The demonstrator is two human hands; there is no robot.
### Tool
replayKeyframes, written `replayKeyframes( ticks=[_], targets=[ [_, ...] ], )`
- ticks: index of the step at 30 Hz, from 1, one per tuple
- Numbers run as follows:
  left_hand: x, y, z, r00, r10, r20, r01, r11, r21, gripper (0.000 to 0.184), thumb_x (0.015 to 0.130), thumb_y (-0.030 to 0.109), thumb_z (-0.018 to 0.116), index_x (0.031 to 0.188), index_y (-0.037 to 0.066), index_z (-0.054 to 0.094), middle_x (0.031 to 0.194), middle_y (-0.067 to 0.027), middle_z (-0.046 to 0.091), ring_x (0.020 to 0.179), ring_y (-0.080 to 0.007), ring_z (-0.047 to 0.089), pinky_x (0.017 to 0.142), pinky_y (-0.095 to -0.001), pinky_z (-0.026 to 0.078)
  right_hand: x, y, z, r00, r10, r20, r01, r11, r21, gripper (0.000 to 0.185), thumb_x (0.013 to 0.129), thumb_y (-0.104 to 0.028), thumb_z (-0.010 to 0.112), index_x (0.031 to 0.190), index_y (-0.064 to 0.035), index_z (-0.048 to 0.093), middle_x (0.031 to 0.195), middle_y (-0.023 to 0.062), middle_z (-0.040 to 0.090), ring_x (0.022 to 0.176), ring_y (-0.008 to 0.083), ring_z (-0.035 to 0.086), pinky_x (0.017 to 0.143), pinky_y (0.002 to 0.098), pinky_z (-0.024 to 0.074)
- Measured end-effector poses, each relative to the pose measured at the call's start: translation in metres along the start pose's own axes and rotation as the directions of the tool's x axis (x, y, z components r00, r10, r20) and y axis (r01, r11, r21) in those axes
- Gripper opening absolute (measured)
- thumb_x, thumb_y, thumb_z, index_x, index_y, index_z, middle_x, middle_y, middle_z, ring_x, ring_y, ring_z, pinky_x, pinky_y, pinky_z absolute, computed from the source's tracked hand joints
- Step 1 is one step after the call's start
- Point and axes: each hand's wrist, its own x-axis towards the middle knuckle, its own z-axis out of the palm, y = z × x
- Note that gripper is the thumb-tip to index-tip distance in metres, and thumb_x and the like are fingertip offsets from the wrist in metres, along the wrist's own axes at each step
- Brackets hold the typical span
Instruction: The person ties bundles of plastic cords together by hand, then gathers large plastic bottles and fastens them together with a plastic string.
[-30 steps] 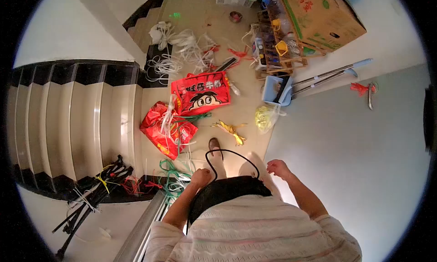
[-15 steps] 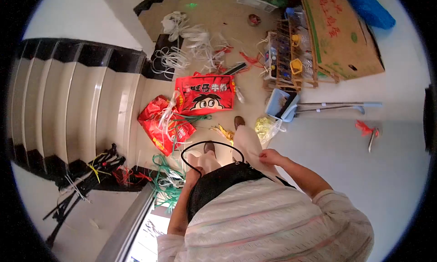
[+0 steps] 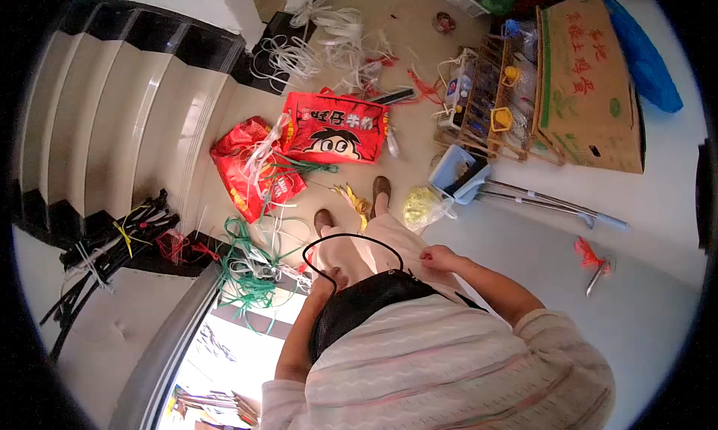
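Observation:
My left hand (image 3: 327,283) hangs beside a black bag (image 3: 366,303) worn at the waist, close to the bag's thin black looped strap (image 3: 351,235). Its fingers are partly hidden against the trousers. My right hand (image 3: 440,258) is closed, fingers curled against the right trouser leg (image 3: 400,243); whether it holds anything is hidden. Below, two brown shoes (image 3: 381,191) stand on the tiled floor. Beyond them lie a red printed carrier bag (image 3: 336,127) and a second, crumpled red bag (image 3: 250,176) with white and green straps across it.
Stairs (image 3: 112,123) rise at the left. Green strapping (image 3: 250,277) lies by the doorway, white strapping (image 3: 292,60) farther ahead. At the right are a blue dustpan (image 3: 452,172), a yellowish plastic bag (image 3: 422,207), a bottle rack (image 3: 490,93) and a large cardboard box (image 3: 587,86).
The view has swung, bringing more of the doorway into sight at the lower left. My feet have shifted on the floor. Both hands stay low beside the thighs.

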Motion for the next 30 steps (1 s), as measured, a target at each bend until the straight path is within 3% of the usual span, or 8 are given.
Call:
replayKeyframes(
  ticks=[2, 5, 14, 16, 21, 23, 27, 30],
  targets=[
    [-0.02, 0.014, -0.013, 0.989, -0.144, -0.033, 0.138, 0.981, -0.139, 0.06, 0.076, 0.043, 0.056, 0.124, 0.011, 0.044, 0.118, -0.0223, 0.047, 0.112, -0.0406, 0.042, 0.093, -0.0412, 0.037, 0.001, -0.01, 0.0, 0.999, 0.025, 0.035, -0.025, 1.0, 0.007, 0.027, 0.075, -0.025, 0.059, 0.096, -0.0076, 0.061, 0.087, 0.0098, 0.063, 0.079, 0.0227, 0.061, 0.071, 0.0322, 0.0473],
    [-0.03, 0.026, -0.029, 0.988, -0.152, 0.029, 0.155, 0.975, -0.16, 0.06, 0.076, 0.044, 0.056, 0.125, 0.012, 0.043, 0.121, -0.0197, 0.046, 0.114, -0.0397, 0.04, 0.094, -0.0419, 0.036, 0.003, -0.011, 0.011, 0.998, 0.049, 0.027, -0.05, 0.998, 0.042, 0.028, 0.075, -0.026, 0.059, 0.095, -0.0071, 0.061, 0.087, 0.0101, 0.063, 0.079, 0.0237, 0.06, 0.071, 0.0333, 0.047],
    [-0.063, 0.062, -0.084, 0.995, 0.022, 0.099, -0.014, 0.997, -0.082, 0.054, 0.078, 0.043, 0.053, 0.121, 0.012, 0.046, 0.124, -0.0154, 0.045, 0.116, -0.0415, 0.036, 0.095, -0.0437, 0.033, 0.003, -0.013, 0.013, 0.999, 0.031, -0.007, -0.031, 0.996, 0.082, 0.026, 0.073, -0.026, 0.06, 0.091, -0.0069, 0.061, 0.088, 0.0125, 0.063, 0.083, 0.027, 0.059, 0.071, 0.0368, 0.0467],
    [-0.047, 0.044, -0.059, 0.986, -0.166, 0.026, 0.168, 0.977, -0.131, 0.054, 0.078, 0.044, 0.052, 0.121, 0.012, 0.045, 0.124, -0.0191, 0.044, 0.112, -0.0404, 0.041, 0.093, -0.0414, 0.036, 0.006, -0.011, 0.012, 0.997, 0.059, 0.04, -0.062, 0.994, 0.088, 0.026, 0.074, -0.025, 0.06, 0.093, -0.0073, 0.061, 0.087, 0.0109, 0.063, 0.081, 0.0252, 0.06, 0.072, 0.0344, 0.0468],
    [0.016, -0.059, 0.028, 0.995, 0.102, -0.013, -0.103, 0.994, -0.046, 0.063, 0.075, 0.046, 0.056, 0.124, 0.01, 0.042, 0.119, -0.029, 0.043, 0.109, -0.0412, 0.045, 0.093, -0.0406, 0.036, 0.003, -0.009, 0.003, 1.0, 0.026, -0.015, -0.026, 0.998, 0.055, 0.028, 0.075, -0.024, 0.06, 0.096, -0.0059, 0.06, 0.083, 0.0096, 0.063, 0.076, 0.0216, 0.061, 0.068, 0.0314, 0.0478],
    [0.014, -0.05, 0.016, 0.997, 0.08, 0.011, -0.079, 0.995, -0.053, 0.062, 0.076, 0.046, 0.056, 0.124, 0.009, 0.043, 0.119, -0.0286, 0.044, 0.11, -0.0411, 0.045, 0.093, -0.0404, 0.036, 0.001, -0.008, -0.007, 0.999, 0.01, -0.041, -0.008, 0.999, 0.05, 0.027, 0.075, -0.022, 0.06, 0.096, -0.0047, 0.059, 0.081, 0.0088, 0.063, 0.072, 0.0195, 0.061, 0.065, 0.0306, 0.0484],
    [-0.002, -0.018, -0.021, 0.998, 0.036, -0.056, -0.045, 0.984, -0.175, 0.062, 0.077, 0.046, 0.054, 0.121, 0.003, 0.046, 0.116, -0.0268, 0.048, 0.111, -0.0397, 0.045, 0.092, -0.0389, 0.038, 0.003, 0.014, -0.032, 0.977, 0.169, -0.13, -0.11, 0.921, 0.374, 0.025, 0.077, -0.02, 0.059, 0.096, -0.0039, 0.06, 0.078, 0.0051, 0.062, 0.067, 0.0141, 0.059, 0.056, 0.0289, 0.0476],
    [0.011, -0.028, -0.033, 0.977, 0.213, 0.029, -0.21, 0.973, -0.098, 0.063, 0.077, 0.046, 0.055, 0.117, -0.002, 0.048, 0.112, -0.0259, 0.052, 0.11, -0.0356, 0.048, 0.093, -0.0358, 0.038, -0.001, 0.022, -0.076, 0.939, 0.285, -0.192, -0.097, 0.755, 0.648, 0.023, 0.078, -0.02, 0.059, 0.096, -0.0059, 0.059, 0.079, 0.0022, 0.062, 0.066, 0.0116, 0.058, 0.049, 0.0264, 0.0445]
  ],
)
